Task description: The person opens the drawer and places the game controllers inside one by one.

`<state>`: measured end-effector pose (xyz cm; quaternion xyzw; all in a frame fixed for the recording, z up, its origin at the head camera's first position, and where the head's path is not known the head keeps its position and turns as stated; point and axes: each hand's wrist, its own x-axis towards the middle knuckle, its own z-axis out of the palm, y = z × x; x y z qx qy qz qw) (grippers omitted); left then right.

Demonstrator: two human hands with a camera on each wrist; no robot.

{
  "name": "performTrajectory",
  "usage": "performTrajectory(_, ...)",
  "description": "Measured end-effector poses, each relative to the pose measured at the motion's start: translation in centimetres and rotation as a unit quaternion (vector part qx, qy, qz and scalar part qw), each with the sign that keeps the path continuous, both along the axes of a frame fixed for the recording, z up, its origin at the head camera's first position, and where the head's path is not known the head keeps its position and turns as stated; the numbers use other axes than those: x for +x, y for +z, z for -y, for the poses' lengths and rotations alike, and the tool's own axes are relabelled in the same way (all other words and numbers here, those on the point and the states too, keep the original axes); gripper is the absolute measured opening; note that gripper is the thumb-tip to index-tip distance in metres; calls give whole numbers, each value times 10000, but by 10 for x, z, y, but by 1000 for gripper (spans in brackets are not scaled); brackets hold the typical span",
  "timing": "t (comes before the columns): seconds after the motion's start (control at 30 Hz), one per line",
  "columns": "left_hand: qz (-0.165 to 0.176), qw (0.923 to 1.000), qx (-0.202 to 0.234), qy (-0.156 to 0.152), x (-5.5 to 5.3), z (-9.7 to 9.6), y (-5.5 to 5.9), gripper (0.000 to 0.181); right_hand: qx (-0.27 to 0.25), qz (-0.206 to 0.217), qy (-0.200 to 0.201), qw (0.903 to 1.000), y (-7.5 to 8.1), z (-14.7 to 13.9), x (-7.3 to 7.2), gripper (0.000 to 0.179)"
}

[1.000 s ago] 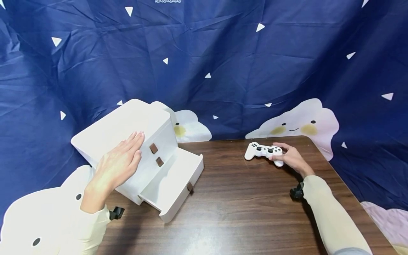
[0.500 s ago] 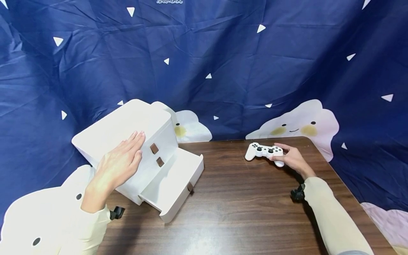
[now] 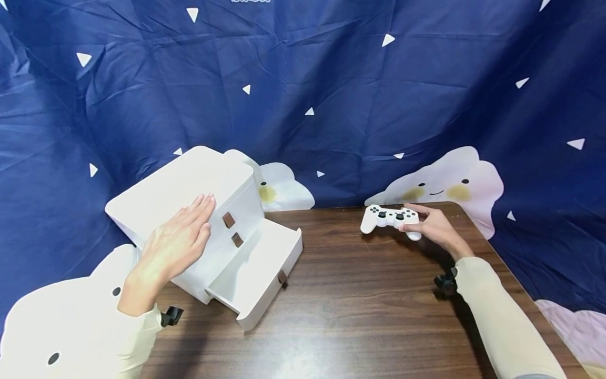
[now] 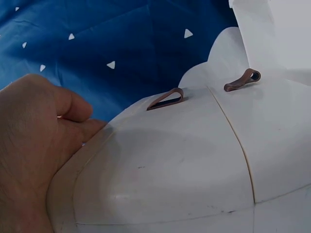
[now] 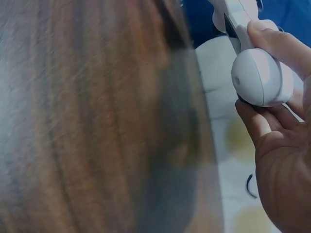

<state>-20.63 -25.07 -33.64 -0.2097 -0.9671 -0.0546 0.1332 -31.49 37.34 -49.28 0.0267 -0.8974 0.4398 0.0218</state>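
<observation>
On the left of the head view stands a white drawer cabinet [image 3: 184, 179] with small brown pull tabs. Its bottom drawer [image 3: 251, 268] is pulled out, and the part of its inside that shows holds nothing. My left hand [image 3: 172, 247] rests with straight fingers on the cabinet's top, near the front edge. At the far right my right hand [image 3: 437, 230] grips a white game controller [image 3: 389, 217] by its right end. In the right wrist view the thumb lies on top of the controller [image 5: 262, 77] and the fingers curl beneath it, above the table.
A brown wood-grain table [image 3: 341, 305] carries the cabinet. Behind it hangs a dark blue cloth [image 3: 331, 79] with white triangles and printed clouds. The open drawer juts out toward the table's middle. Brown leather-like loops [image 4: 167, 98] stick out from the upper drawer fronts.
My right hand has raised the controller slightly, and it sits a little higher and farther left in the head view. The left hand, cabinet and drawer have stayed put.
</observation>
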Motion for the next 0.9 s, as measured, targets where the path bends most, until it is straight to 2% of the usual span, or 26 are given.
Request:
performTrajectory(0.13, -66, 9999, -135, -41, 0, 0, 0, 56, -66, 16, 130, 9999, 15, 7, 0, 86)
performTrajectory(0.4, 75, 9998, -147, -66, 0, 2, 1, 57, 498, -100, 488, 9975, 45, 27, 4, 85)
performTrajectory(0.6, 156, 9998, -64, -53, -1, 2, 0, 57, 353, -290, 834, 9955, 63, 39, 4, 83)
performTrajectory(0.8, 204, 9998, 16, -43, -1, 3, -1, 58, 148, -195, 955, 9951, 82, 54, -1, 85)
performTrajectory(0.9, 187, 9998, 1, -37, -2, 3, -2, 59, 446, -255, 988, 9938, 90, 63, 0, 85)
